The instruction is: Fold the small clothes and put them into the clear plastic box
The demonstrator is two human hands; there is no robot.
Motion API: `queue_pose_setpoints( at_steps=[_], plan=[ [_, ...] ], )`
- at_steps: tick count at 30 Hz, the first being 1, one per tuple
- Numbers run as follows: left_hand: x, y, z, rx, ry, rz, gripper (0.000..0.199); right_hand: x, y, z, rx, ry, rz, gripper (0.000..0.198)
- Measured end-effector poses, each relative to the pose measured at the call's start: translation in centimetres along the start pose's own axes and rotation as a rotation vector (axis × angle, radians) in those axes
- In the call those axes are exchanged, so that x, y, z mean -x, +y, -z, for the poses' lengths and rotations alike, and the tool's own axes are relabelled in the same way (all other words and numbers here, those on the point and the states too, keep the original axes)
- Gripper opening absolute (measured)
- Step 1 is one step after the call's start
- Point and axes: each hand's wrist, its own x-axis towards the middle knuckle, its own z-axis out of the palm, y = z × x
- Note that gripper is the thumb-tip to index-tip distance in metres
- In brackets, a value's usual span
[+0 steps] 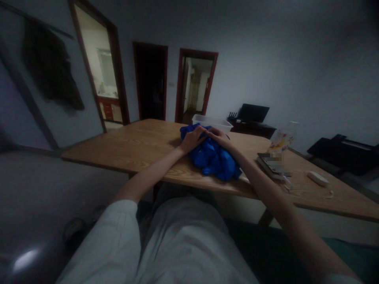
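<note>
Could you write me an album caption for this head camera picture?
Left hand and right hand on a bunched blue cloth upon a wooden table, a translucent bin behind.

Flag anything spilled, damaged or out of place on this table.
Nothing visible looks spilled or damaged. Only the blue cloth looks untidy: it lies crumpled near the front edge of the wooden table, under the left hand and right hand.
</note>
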Motion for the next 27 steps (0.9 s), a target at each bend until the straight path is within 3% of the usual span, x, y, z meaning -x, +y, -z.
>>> queue_pose_setpoints(
  at_steps=[19,27],
  plan=[
    [-0.2,0.2,0.0,0.151,0.037,0.126,0.039,-0.5,2.4,0.0,-0.215,0.109,-0.010,0.052],
    [0.1,-0.4,-0.4,0.061,0.047,0.080,0.033,-0.2,2.0,0.3,-0.100,0.063,0.068,0.041]
  ],
)
